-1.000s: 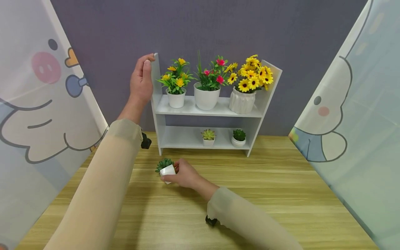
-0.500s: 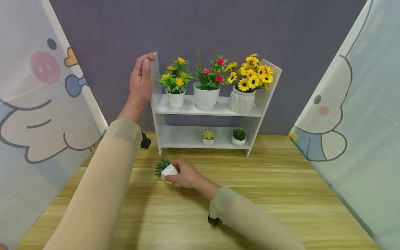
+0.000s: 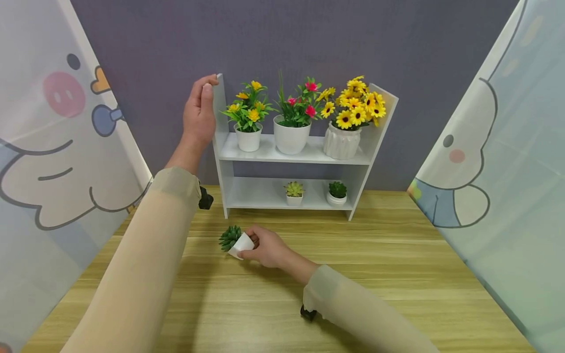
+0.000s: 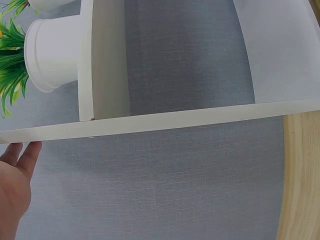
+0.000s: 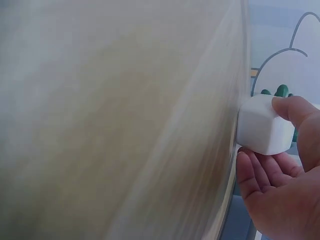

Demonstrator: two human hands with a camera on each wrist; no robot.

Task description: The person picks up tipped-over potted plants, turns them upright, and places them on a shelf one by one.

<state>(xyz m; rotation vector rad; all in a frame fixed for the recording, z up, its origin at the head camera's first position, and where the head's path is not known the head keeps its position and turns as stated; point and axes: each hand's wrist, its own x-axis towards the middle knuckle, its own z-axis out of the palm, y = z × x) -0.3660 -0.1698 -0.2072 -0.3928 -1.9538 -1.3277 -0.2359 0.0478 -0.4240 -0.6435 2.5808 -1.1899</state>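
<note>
In the head view my right hand (image 3: 270, 249) pinches a small white pot (image 3: 242, 245) with a dark green succulent (image 3: 230, 238). The pot tilts to the left, close over the wooden table. From the right wrist, my thumb lies on one side of the pot (image 5: 265, 125) and my fingers are below it; the leaves are mostly hidden behind. My left hand (image 3: 199, 110) is raised at the upper left of a white two-tier shelf (image 3: 265, 193). Its fingertips touch the shelf's side panel (image 4: 165, 121), and the thumb stays off it.
Three flowerpots stand on the upper tier: yellow blooms (image 3: 248, 139), pink blooms (image 3: 291, 137) and sunflowers (image 3: 342, 142). A light green succulent (image 3: 294, 195) and a round-potted one (image 3: 337, 194) sit on the lower tier. A grey wall (image 3: 304, 34) rises behind.
My right hand has shifted slightly to the right with the potted succulent, which has tipped further to the left. My left hand stays on the shelf panel.
</note>
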